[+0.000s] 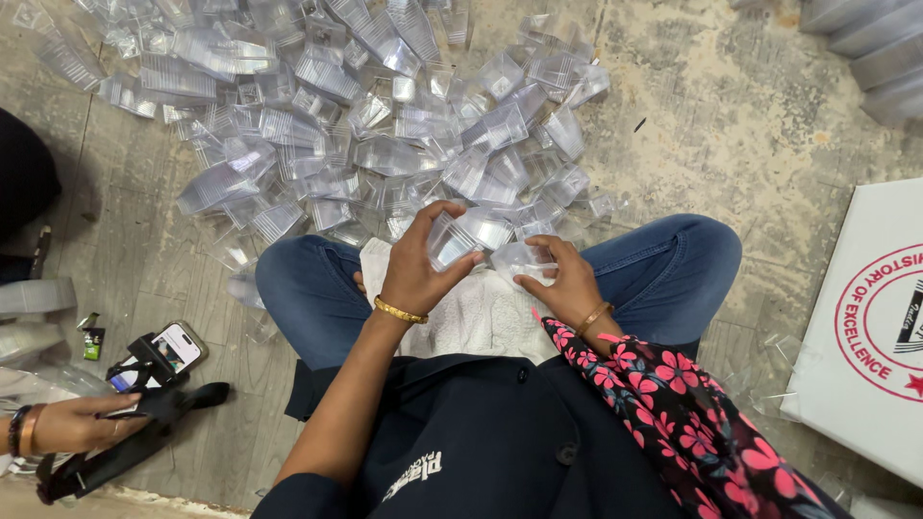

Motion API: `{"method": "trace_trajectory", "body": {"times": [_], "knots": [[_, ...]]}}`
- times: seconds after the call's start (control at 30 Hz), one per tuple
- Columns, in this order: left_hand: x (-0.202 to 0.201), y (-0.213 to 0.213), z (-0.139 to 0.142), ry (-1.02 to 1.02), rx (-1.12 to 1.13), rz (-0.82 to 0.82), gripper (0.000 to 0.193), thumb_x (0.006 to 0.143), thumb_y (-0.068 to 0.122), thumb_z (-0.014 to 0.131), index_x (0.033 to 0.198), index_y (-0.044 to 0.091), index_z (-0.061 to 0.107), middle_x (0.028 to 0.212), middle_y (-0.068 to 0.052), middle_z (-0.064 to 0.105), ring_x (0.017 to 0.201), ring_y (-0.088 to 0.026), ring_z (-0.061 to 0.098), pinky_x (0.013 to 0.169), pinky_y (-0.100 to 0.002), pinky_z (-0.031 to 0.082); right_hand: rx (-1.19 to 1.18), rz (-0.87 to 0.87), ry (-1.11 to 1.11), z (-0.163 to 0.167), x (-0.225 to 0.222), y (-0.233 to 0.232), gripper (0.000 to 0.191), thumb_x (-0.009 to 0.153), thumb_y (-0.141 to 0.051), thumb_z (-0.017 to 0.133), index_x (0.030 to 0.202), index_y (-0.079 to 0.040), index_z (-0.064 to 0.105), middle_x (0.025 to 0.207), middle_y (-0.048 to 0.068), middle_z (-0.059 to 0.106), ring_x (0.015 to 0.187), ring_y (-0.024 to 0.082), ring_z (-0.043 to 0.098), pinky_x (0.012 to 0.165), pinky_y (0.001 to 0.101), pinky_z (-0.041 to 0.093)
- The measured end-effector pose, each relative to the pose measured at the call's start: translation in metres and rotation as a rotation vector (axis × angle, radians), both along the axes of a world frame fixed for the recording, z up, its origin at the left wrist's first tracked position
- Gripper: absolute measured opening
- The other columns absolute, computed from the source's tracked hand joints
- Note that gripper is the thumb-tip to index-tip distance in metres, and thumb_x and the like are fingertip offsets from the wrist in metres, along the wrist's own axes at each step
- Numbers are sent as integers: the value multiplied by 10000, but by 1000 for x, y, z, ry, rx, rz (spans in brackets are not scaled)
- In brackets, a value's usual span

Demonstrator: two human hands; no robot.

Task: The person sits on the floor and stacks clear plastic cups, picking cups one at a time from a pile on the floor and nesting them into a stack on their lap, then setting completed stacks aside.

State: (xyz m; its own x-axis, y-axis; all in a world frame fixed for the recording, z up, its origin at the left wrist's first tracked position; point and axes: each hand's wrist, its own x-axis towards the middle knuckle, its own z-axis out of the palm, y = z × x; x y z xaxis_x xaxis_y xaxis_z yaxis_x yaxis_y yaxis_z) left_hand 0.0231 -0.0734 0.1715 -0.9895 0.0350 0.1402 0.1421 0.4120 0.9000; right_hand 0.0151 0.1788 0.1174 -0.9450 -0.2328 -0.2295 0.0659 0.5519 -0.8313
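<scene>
Dark jacket fabric [481,442] and a floral sleeve [683,404] filled the bottom of the view, with blue-jeaned knees [663,269] crossed on the floor and a white cloth [481,317] spread across the lap. Above that cloth the left hand [415,264], a gold bangle at its wrist, was curled with thumb and fingers pinching a small clear plastic cup [448,240]. The cup lay tilted, its long axis running roughly left to right, mouth seemingly turned toward the other hand. The right hand [562,279] was closed around a second clear cup [519,259], which sat just beside the first, slightly lower and to its right; the two pieces were close, whether touching could not be told. Both cups looked empty. Beyond the knees a broad heap of clear plastic cups [365,125] lay scattered on the grey floor [731,125], some nested in short stacks, none holding anything. At the left edge another person's hand [77,423] gripped a phone [168,351] in a strapped mount. A white printed board [865,327] lay at the right.
</scene>
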Motion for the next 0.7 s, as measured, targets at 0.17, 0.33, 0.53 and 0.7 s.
{"method": "trace_trajectory", "body": {"times": [0.17,0.33,0.53,0.7], "knots": [[-1,5,1,16,-2,-25,654,814,248,875,1340,46,541,1289,-124,675,1229,-292,673,1045,-386,523,-43,-12,-21,13,2,10,586,758,-164,868,1288,-122,622,1228,66,660,1097,185,680,876,331,595],[-3,8,4,32,4,-42,667,811,255,879,1345,53,536,1292,-112,677,1235,-291,673,1050,-392,522,-220,63,-132,19,6,26,581,789,-147,842,1319,-126,603,1246,53,667,1110,145,650,899,306,565],[-4,11,9,-2,-48,-48,671,803,275,879,1352,85,544,1312,-103,664,1205,-307,674,1012,-392,536,180,495,-355,26,9,53,583,787,-315,844,1317,-163,656,1038,124,742,958,223,707,849,329,570],[-5,15,10,23,-70,-83,702,805,264,884,1382,85,526,1349,-116,638,1255,-324,646,1030,-396,524,282,588,-309,29,8,58,658,788,-391,840,1361,-162,612,1089,153,762,1042,265,741,907,350,565]]}}
